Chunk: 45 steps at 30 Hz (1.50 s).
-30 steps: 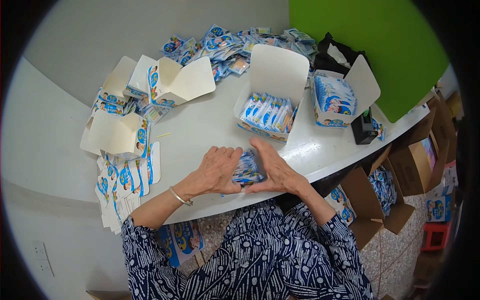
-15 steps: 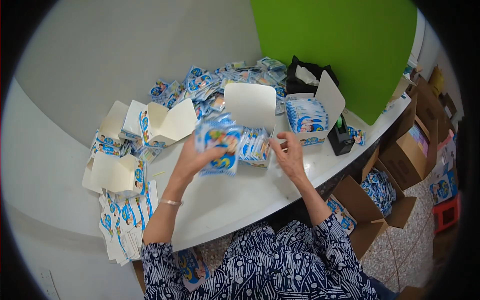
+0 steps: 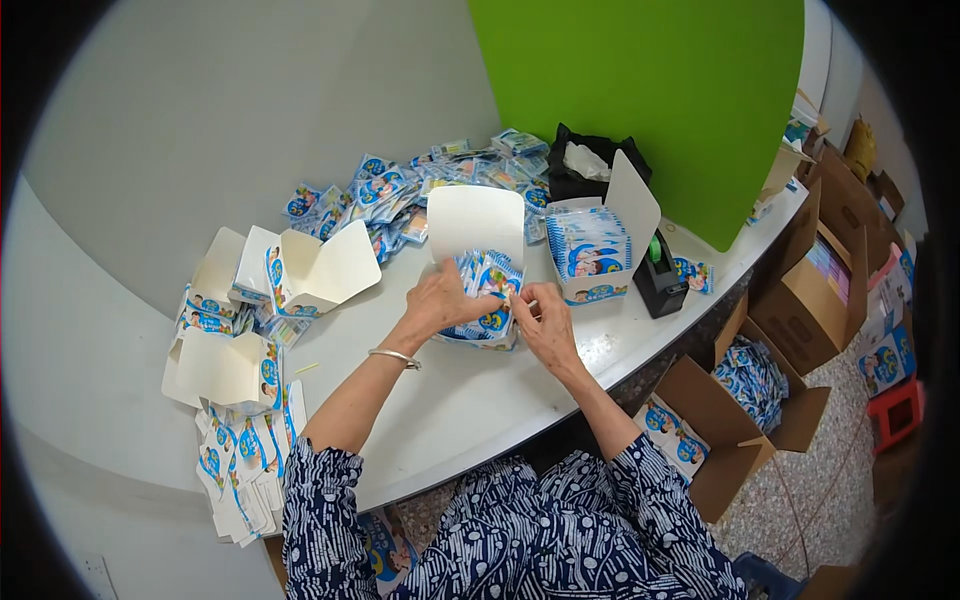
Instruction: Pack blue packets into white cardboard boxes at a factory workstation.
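Observation:
At the middle of the white table, a small carton stands with its white lid raised. Blue-and-white printed sachets fill it. My left hand is closed on a few sachets at the carton's mouth, thumb across their front. Close by on the right, my right hand has its fingers curled and pinched at the sachets' edge by the carton's right side; what sits between its fingertips is hidden. To the right, a second open carton holds a tight row of sachets.
Loose sachets lie heaped along the back wall. Open cartons and flat carton blanks occupy the left. A black tape dispenser and black bag stand right. Below the table's edge, a brown box holds more sachets.
My left hand has carried its sachets right and up to the carton's mouth. My right hand has moved slightly left and down, close to them. The whole view has shifted a little.

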Each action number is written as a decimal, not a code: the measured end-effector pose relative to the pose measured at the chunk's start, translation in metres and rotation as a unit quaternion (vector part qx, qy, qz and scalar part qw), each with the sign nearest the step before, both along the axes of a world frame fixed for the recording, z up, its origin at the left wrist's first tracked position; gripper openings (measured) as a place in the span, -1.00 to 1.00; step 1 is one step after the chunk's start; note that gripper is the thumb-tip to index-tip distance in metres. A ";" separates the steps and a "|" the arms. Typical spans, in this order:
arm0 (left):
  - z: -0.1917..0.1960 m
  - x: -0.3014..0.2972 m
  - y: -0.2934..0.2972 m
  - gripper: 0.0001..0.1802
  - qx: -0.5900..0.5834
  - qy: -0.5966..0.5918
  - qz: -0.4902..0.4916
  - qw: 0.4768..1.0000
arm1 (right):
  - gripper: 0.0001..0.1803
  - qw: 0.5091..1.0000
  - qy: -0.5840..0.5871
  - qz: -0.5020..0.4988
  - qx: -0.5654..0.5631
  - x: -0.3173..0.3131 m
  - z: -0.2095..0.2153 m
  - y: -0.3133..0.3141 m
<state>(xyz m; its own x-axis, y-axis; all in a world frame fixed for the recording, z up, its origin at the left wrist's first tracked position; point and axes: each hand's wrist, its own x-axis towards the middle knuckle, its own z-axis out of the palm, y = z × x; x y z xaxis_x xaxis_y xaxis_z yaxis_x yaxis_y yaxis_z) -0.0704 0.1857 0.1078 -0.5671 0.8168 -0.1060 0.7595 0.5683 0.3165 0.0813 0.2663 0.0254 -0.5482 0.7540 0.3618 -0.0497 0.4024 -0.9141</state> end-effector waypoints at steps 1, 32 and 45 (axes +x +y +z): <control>-0.005 -0.002 -0.003 0.25 0.039 -0.008 -0.006 0.999 | -0.78 1.000 0.002 0.001 0.000 0.001 0.000 0.000; -0.054 0.014 -0.036 -0.46 0.269 0.210 -0.088 0.936 | -0.33 0.919 -0.152 0.071 0.358 0.002 0.007 -0.010; -0.072 0.004 -0.042 -0.45 0.175 0.251 -0.157 0.939 | -0.09 0.879 -0.171 0.228 0.382 -0.018 0.020 0.006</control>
<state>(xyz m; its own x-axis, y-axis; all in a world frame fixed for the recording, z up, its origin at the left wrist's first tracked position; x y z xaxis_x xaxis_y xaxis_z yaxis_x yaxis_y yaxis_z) -0.0666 0.1439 0.0363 -0.1989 0.8874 0.4159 0.9758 0.2188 -0.0001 0.0632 0.2726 0.0458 -0.9054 0.0372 0.4230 -0.1396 0.9147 -0.3793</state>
